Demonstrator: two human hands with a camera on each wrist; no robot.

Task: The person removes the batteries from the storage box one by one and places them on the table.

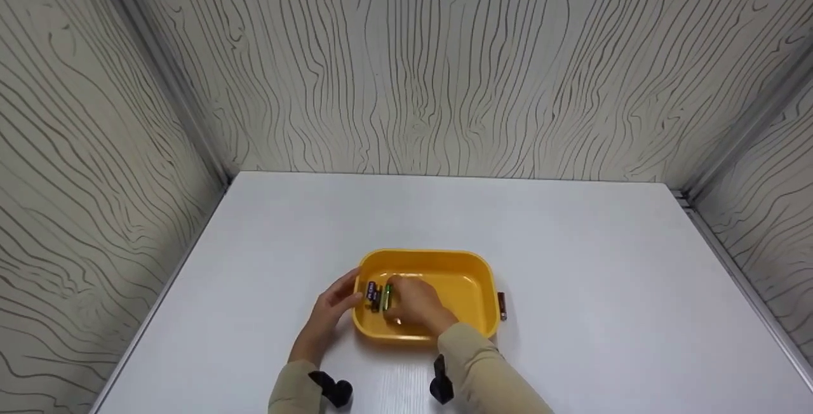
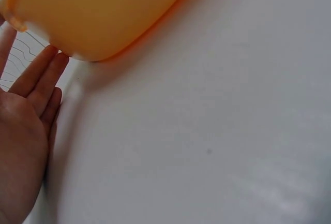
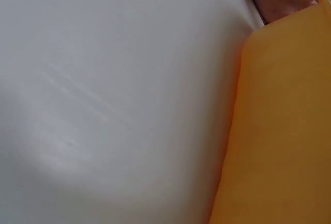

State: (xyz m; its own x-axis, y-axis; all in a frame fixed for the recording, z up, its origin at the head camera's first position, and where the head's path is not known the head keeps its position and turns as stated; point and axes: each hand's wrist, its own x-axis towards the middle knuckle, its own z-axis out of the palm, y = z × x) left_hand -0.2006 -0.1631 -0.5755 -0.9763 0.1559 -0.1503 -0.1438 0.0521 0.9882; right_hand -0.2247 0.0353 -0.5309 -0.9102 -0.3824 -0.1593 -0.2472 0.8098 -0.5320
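A yellow plastic container (image 1: 467,300) stands on the table, its outer wall also filling part of both wrist views. My left hand (image 1: 331,303) holds its left wall, with the thumb at the rim and the fingers along the outside, as the left wrist view shows of the hand (image 2: 23,141). Inside, at the left end, lie dark batteries (image 1: 371,292) side by side. Next to them, my right hand (image 1: 416,301) reaches in and pinches a green battery (image 1: 387,298) lengthwise between thumb and fingertips. The right wrist view does not show the right hand's fingers.
Outside the container's right wall, a dark reddish-brown battery (image 1: 502,306) lies on the white table (image 1: 591,287). Wood-grain patterned panels (image 1: 413,71) rise behind the table and on both sides.
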